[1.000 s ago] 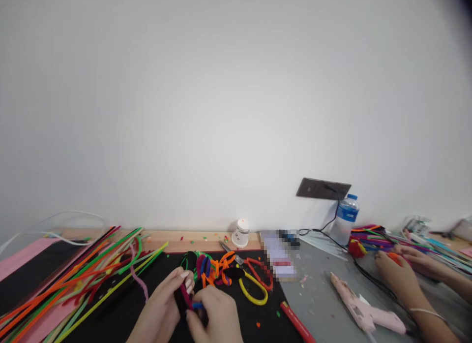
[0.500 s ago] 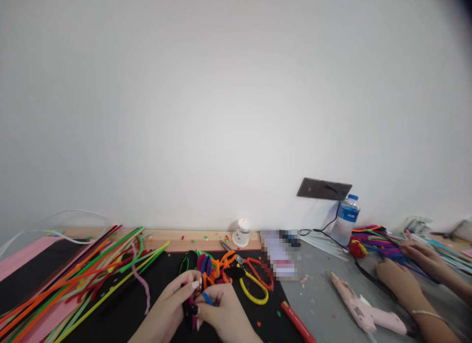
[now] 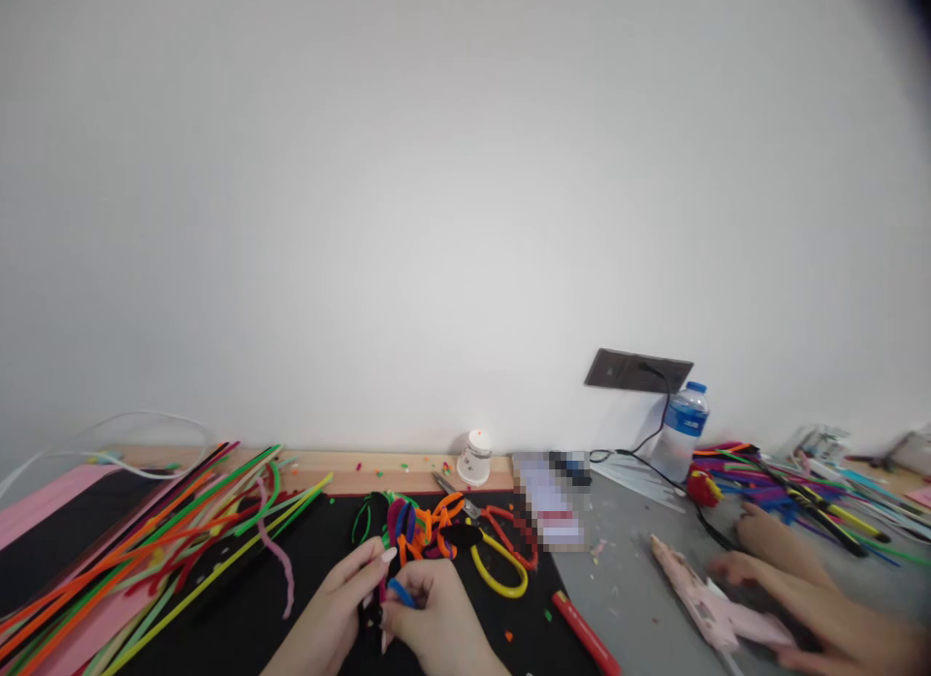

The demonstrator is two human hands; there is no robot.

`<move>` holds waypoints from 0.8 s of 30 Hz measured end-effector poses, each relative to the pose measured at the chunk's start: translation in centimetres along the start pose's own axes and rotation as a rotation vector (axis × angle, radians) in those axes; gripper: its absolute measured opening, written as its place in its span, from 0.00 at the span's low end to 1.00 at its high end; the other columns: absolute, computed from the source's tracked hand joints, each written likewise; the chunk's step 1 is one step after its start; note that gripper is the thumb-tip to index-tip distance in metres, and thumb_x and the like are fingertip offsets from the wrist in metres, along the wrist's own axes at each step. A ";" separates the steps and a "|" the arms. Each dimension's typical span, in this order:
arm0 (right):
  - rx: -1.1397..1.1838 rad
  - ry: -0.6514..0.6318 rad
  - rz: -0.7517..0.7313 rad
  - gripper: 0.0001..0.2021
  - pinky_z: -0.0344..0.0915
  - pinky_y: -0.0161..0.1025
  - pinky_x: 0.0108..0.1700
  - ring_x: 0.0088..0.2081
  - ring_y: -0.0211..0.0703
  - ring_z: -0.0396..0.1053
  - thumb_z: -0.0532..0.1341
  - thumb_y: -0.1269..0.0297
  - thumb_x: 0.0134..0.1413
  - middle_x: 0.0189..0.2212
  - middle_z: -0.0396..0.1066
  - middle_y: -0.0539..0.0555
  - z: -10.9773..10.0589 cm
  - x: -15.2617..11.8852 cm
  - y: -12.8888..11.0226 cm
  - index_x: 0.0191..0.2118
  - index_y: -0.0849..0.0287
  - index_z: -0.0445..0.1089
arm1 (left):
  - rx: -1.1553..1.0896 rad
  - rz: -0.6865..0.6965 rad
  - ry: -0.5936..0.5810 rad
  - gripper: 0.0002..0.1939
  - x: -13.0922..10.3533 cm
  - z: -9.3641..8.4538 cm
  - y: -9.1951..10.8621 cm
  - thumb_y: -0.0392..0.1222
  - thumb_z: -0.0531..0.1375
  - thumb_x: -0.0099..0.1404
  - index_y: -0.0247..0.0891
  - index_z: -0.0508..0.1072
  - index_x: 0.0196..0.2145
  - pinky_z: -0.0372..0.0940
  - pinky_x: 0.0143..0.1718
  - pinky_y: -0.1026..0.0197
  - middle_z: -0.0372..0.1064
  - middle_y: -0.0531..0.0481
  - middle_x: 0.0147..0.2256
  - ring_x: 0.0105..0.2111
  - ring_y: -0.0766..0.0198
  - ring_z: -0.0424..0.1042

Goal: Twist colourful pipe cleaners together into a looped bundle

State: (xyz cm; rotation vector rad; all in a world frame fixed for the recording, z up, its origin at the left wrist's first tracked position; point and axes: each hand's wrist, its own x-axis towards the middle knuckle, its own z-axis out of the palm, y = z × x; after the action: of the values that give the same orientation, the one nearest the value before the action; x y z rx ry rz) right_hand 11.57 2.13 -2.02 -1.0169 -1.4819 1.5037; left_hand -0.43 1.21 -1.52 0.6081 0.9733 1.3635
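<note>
Over the black mat, my left hand [image 3: 340, 606] pinches a dark magenta fuzzy strip [image 3: 382, 591] from the left. My right hand [image 3: 436, 613] meets it from the right, fingers closed, with a short blue fuzzy piece [image 3: 402, 593] between thumb and index finger. Something black hangs below the fingertips, partly hidden by them. Just beyond both hands lies a bundle of bent orange and purple pipe cleaners [image 3: 426, 529], with green loops [image 3: 369, 517] at its left.
Long pipe cleaners [image 3: 181, 550] spread at left. Scissors [image 3: 501, 571], red-handled pliers [image 3: 513, 531], a paper cup [image 3: 475, 457] and a red tube [image 3: 586, 635] are nearby. At right are a pink glue gun [image 3: 705, 598], a bottle [image 3: 682, 432] and another person's hands [image 3: 792, 589].
My hands stay together, with only slight finger movement. The other person's hands have moved down and left, closer to the glue gun, leaving the coloured strips behind them more exposed.
</note>
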 end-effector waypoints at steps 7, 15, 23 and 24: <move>0.085 -0.006 0.033 0.06 0.55 0.29 0.21 0.16 0.33 0.59 0.59 0.76 0.33 0.12 0.63 0.47 0.5 0.1 -0.1 0.15 0.63 0.63 | -0.026 -0.048 0.134 0.14 -0.9 1.0 0.9 0.44 0.67 0.39 0.37 0.70 0.24 0.54 0.19 0.67 0.64 0.57 0.17 0.18 0.66 0.64; 0.107 -0.014 0.064 0.05 0.58 0.31 0.22 0.16 0.34 0.60 0.62 0.73 0.32 0.13 0.64 0.47 0.9 0.0 0.1 0.16 0.63 0.63 | 0.008 -0.087 0.108 0.17 -1.0 0.7 1.0 0.46 0.65 0.42 0.38 0.69 0.30 0.52 0.17 0.68 0.62 0.59 0.16 0.17 0.66 0.64; 0.017 0.020 0.061 0.05 0.57 0.30 0.23 0.18 0.34 0.60 0.61 0.73 0.33 0.13 0.63 0.46 0.8 -0.1 0.5 0.17 0.62 0.63 | 0.033 -0.061 0.123 0.17 -0.7 0.6 0.5 0.47 0.65 0.42 0.38 0.69 0.30 0.49 0.15 0.70 0.58 0.61 0.13 0.15 0.69 0.60; 0.009 0.026 0.057 0.05 0.57 0.30 0.23 0.18 0.34 0.60 0.61 0.73 0.33 0.13 0.62 0.46 0.8 -0.1 0.5 0.17 0.62 0.63 | 0.040 -0.056 0.122 0.17 -0.7 0.6 0.6 0.47 0.65 0.42 0.38 0.69 0.30 0.48 0.14 0.70 0.56 0.62 0.12 0.13 0.70 0.57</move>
State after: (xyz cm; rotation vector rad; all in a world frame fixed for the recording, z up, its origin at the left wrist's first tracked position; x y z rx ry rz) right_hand 10.85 1.75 -2.53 -1.0777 -1.4373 1.5300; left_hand -0.16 0.68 -0.53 0.5284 1.1105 1.3462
